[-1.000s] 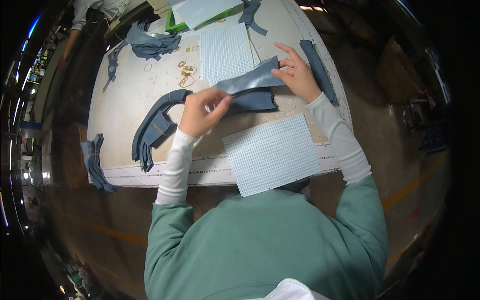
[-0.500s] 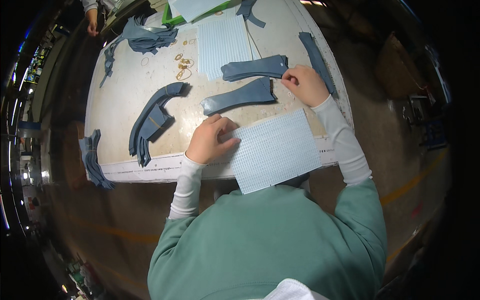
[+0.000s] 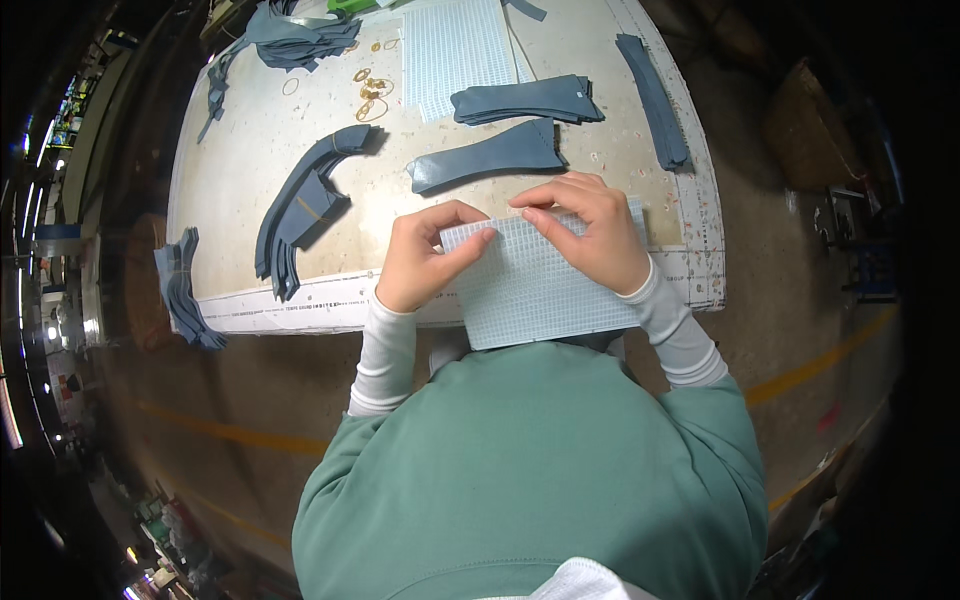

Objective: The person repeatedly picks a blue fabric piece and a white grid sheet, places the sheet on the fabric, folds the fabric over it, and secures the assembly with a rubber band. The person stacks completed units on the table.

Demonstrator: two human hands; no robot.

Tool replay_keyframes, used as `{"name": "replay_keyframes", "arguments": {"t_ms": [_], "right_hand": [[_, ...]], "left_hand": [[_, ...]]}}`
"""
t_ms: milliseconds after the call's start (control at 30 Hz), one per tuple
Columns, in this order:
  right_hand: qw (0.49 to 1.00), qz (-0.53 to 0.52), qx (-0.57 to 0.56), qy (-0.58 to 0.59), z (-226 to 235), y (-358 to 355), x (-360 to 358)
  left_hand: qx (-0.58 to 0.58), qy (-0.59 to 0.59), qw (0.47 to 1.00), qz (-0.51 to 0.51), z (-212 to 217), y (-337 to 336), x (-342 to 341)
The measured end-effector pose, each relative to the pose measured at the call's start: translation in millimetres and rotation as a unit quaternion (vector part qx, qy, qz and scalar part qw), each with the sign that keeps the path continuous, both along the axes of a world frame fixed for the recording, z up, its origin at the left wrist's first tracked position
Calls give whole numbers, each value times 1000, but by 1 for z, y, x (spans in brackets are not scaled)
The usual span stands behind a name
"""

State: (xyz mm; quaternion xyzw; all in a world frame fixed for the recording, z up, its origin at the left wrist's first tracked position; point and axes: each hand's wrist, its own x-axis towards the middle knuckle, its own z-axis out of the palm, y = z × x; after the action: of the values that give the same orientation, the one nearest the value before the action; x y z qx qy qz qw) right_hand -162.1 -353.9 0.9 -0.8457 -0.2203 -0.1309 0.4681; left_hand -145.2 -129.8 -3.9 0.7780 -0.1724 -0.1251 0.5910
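Note:
A sheet of small pale blue-and-white stickers (image 3: 545, 285) slants over the table's near edge. My left hand (image 3: 425, 255) grips its upper left corner, thumb on top. At the sheet's far edge my right hand (image 3: 590, 225) is closed, thumb and forefinger nearly together; whatever is between them is too small to make out. Just beyond both hands lies a stack of curved blue-grey cut pieces (image 3: 485, 160). A second stack of blue-grey pieces (image 3: 525, 100) lies behind it, with a small white mark near its right end.
Banded blue-grey bundles (image 3: 300, 210) lie left on the table (image 3: 230, 200), another bundle (image 3: 185, 290) hangs at its left edge. A long strip stack (image 3: 650, 100) is at right. Farther back are more sticker sheets (image 3: 455, 55), rubber bands (image 3: 372, 90) and a heap of pieces (image 3: 300, 40).
My right hand has come back from the far stack's right end to the sticker sheet's far edge. My left hand keeps its corner. The view has tipped slightly, shifting the table upward.

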Motion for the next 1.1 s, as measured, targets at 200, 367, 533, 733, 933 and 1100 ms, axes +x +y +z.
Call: {"name": "replay_keyframes", "arguments": {"t_ms": [200, 367, 533, 733, 933, 1100], "right_hand": [[991, -52, -23, -120, -3, 5, -5], [984, -65, -35, -163, -5, 8, -5], [973, -79, -54, -210, -6, 10, -7], [962, -84, -74, -248, -2, 14, -9], [986, -59, 53, -148, 8, 12, -10], [971, -75, -14, -227, 8, 21, -14]], "left_hand": [[-13, 15, 1000, 21, 8, -2, -6], [-10, 18, 1000, 22, 11, -4, -8], [-15, 25, 999, 25, 12, -4, -8], [-17, 12, 999, 31, 14, -4, -9], [-30, 12, 999, 24, 17, -4, -11], [-47, 13, 999, 23, 20, -7, -12]]}}
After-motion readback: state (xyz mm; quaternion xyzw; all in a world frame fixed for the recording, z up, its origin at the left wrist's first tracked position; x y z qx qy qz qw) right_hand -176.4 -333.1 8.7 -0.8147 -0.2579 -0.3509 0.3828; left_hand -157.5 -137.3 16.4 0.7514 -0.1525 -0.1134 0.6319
